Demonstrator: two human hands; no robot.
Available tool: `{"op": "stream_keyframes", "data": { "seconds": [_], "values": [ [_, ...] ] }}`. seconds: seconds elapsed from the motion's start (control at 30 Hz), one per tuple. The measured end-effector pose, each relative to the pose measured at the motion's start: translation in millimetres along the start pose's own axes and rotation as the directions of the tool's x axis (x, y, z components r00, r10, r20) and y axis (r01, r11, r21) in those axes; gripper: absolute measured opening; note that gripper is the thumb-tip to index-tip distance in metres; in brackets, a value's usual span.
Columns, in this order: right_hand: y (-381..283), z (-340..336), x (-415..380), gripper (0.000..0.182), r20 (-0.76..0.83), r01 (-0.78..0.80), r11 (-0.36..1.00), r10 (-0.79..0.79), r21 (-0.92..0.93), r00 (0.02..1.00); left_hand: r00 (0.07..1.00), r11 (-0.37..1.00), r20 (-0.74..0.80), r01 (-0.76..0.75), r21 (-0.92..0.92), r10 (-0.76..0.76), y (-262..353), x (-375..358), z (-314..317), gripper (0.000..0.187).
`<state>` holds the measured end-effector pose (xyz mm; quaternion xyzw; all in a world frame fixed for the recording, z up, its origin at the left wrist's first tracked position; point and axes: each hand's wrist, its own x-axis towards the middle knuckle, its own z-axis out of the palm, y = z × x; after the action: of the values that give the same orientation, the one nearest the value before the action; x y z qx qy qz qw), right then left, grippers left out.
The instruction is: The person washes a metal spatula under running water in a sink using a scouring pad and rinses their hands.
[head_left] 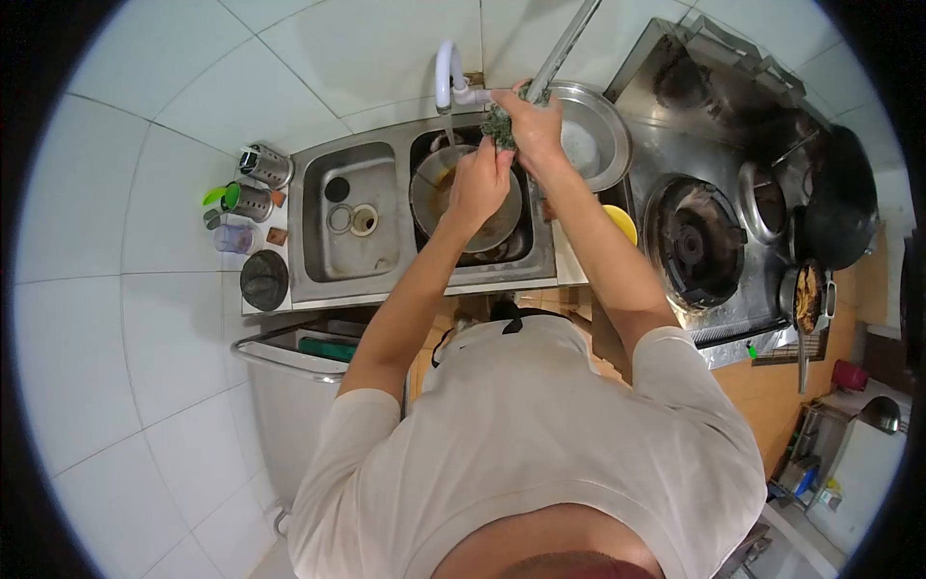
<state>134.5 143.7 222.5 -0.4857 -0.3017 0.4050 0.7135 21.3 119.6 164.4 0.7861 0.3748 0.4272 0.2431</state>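
Note:
My right hand (536,127) is closed around a dark green scouring pad (499,125), pressed against a long metal utensil (561,50). The utensil slants up and right, and its far end leaves the view. My left hand (479,185) is closed just below the pad, in line with the utensil's lower end; its fingers cover what they grip. Under my hands, a round metal pan (422,206) with brownish water sits in the right sink basin (529,256). A thin stream of water runs from the white faucet (445,75) into it.
The left basin (318,217) has a drain and a black stopper. Metal utensil holders (265,166) and a stone mortar (264,280) stand left. Right of my hands are a large metal basin (617,145), a yellow bowl (620,224), a stove burner (696,241) and a black wok (844,198).

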Motion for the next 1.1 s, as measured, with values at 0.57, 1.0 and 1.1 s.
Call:
{"op": "stream_keyframes", "data": {
  "seconds": [0.57, 1.0, 1.1],
  "values": [
    [14.2, -18.8, 6.7, 0.019, 0.126, 0.182, 0.959, -0.158, -0.216, 0.979, 0.802, 0.622, 0.148, 0.552, -0.555, -0.579, -34.6, 5.4, 54.6, 0.041],
    [30.3, -39.6, 1.7, 0.026, 0.165, 0.369, 0.787, -0.331, -0.495, 0.929, 0.99, 0.825, 0.142, 0.077, -0.56, 0.004, 58.5, 114.3, -32.3, 0.03],
    [34.4, -34.4, -13.1, 0.028, 0.223, 0.47, 0.656, -0.427, -0.59, 0.876, 0.947, 0.863, 0.312, 0.222, -0.454, -0.079, 46.3, 119.0, -28.9, 0.028]
  ]
}}
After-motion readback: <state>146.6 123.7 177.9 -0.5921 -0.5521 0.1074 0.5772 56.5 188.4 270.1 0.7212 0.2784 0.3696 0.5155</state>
